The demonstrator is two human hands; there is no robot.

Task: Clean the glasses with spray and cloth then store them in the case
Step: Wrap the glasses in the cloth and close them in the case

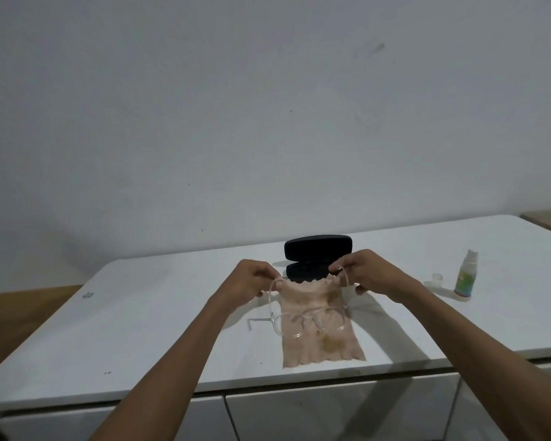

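Now | both arms outstretched | left hand (251,279) and right hand (368,272) each pinch glasses (312,318) temple tips

Two bare forearms, left hand (250,278) & right hand (368,275): no sleeves, rings, watch, gloves visible.

Clear-framed glasses (309,319) over pale pink cloth (322,345) with brownish stains; black case (318,249); white spray bottle (466,275) with green label; white table (172,313).
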